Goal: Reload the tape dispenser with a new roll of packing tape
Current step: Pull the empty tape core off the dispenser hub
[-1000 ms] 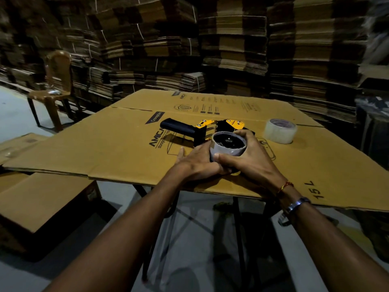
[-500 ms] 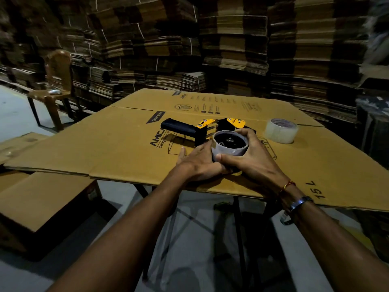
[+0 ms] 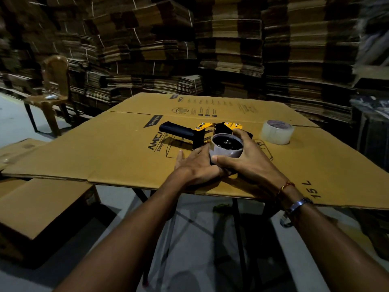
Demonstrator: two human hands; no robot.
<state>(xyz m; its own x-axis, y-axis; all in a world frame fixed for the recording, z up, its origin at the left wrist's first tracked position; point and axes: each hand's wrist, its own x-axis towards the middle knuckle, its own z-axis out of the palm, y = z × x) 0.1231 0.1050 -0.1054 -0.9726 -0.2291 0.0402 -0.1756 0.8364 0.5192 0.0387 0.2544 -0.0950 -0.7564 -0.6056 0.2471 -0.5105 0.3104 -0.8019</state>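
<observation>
While the dispenser (image 3: 202, 133) lies on the cardboard (image 3: 105, 157), both hands grip its core (image 3: 226, 151): right hand (image 3: 244, 159) wrapped round, left hand (image 3: 195, 165) pressing (new roll (image 3: 277, 132) sits nearby).

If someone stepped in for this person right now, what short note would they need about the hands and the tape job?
Right hand: wrapped around the spent core, which sits on the tape dispenser.
Left hand: flat against the near side of the core, steadying it; not clearly gripping.
The dispenser lies on its side on the cardboard sheet, handle pointing left.
The new roll of clear tape stands untouched to the right.
Done: nothing loaded yet.
Left: pull the core off, fit the new roll, thread the tape.
</observation>
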